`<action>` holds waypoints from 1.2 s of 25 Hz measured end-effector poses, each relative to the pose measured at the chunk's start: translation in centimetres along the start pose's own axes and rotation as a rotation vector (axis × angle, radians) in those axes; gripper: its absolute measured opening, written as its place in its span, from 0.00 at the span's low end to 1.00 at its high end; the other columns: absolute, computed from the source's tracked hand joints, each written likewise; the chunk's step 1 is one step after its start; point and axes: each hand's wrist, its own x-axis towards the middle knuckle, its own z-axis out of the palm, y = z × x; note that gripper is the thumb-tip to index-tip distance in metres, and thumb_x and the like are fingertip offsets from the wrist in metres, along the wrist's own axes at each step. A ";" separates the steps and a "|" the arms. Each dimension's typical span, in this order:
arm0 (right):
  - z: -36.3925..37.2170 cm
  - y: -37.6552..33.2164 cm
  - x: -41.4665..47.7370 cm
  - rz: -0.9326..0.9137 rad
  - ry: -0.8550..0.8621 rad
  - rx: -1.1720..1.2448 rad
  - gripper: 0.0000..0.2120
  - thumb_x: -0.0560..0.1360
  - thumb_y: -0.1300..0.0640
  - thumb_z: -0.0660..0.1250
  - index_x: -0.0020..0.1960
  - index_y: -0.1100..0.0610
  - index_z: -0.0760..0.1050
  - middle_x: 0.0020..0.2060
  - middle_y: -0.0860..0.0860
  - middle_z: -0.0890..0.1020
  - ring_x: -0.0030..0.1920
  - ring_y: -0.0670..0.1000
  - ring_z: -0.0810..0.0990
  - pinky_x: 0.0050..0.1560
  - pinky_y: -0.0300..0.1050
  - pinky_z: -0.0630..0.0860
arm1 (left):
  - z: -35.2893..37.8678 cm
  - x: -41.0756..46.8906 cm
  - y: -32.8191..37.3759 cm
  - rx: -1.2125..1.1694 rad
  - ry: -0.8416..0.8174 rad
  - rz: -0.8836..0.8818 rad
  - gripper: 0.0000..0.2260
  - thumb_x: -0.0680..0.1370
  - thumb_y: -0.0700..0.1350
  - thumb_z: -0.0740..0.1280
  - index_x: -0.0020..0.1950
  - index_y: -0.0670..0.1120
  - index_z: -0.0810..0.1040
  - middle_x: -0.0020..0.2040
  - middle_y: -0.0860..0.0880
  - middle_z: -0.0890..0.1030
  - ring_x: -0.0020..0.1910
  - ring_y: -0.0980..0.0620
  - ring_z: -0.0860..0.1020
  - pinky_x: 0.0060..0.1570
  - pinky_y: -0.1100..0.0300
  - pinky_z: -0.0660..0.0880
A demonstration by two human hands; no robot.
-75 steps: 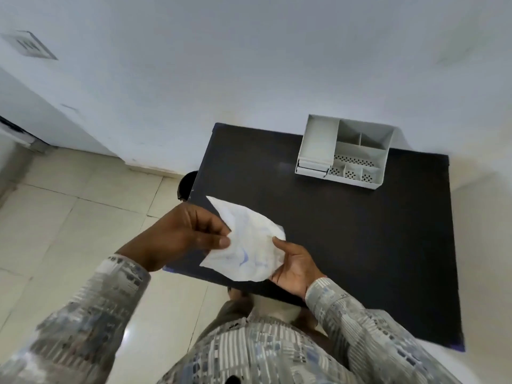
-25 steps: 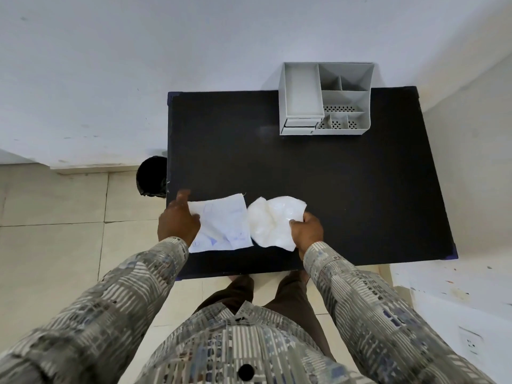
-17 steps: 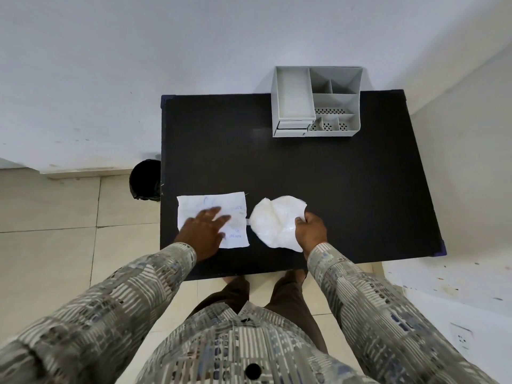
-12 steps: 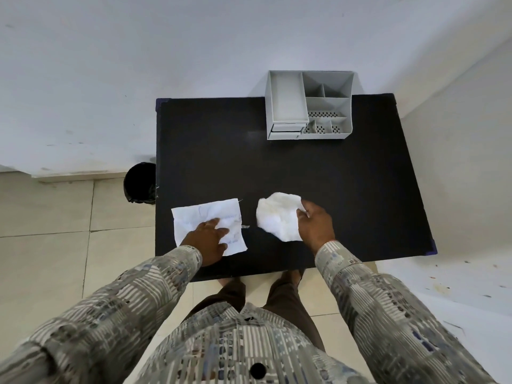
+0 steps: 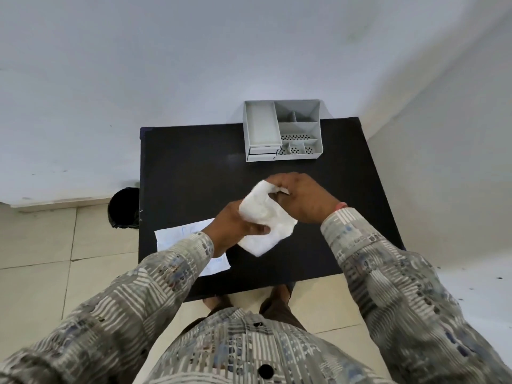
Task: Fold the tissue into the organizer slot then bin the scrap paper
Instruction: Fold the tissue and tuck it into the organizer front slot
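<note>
The tissue [image 5: 263, 217] is held above the black worktop [image 5: 194, 176], pinched by the left hand [image 5: 235, 227] and the right hand [image 5: 302, 198]. Edges should be matched and creased narrow for the organizer [image 5: 282, 131] beyond the grip; the scrap paper [image 5: 177, 235] waits beneath the left wrist.

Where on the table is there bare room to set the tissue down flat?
Bare patches: the table's far left, between its back edge and the paper; and the right side, below the organizer. The middle is crowded: left hand and right hand hold the tissue there.
</note>
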 end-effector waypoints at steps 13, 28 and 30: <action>-0.2 4.7 -6.3 0.195 0.084 0.986 0.23 0.70 0.66 0.80 0.62 0.57 0.81 0.54 0.53 0.89 0.54 0.54 0.89 0.51 0.49 0.86 | 6.6 -2.3 2.8 -0.489 -0.011 0.028 0.25 0.75 0.33 0.77 0.71 0.44 0.80 0.66 0.38 0.85 0.66 0.36 0.83 0.64 0.35 0.80; -5.2 10.2 -8.5 0.212 -0.195 1.355 0.26 0.77 0.46 0.74 0.71 0.56 0.77 0.65 0.61 0.83 0.65 0.66 0.82 0.65 0.73 0.77 | 16.2 -2.1 6.4 -0.754 0.261 0.140 0.25 0.73 0.31 0.74 0.69 0.43 0.80 0.62 0.40 0.87 0.61 0.39 0.86 0.56 0.43 0.85; -4.0 10.1 -9.4 0.186 -0.277 1.430 0.24 0.79 0.51 0.73 0.72 0.57 0.76 0.66 0.64 0.82 0.66 0.68 0.82 0.65 0.73 0.77 | 17.5 -1.9 6.6 -0.713 0.306 0.198 0.21 0.78 0.32 0.70 0.70 0.42 0.80 0.62 0.38 0.87 0.62 0.38 0.86 0.60 0.41 0.83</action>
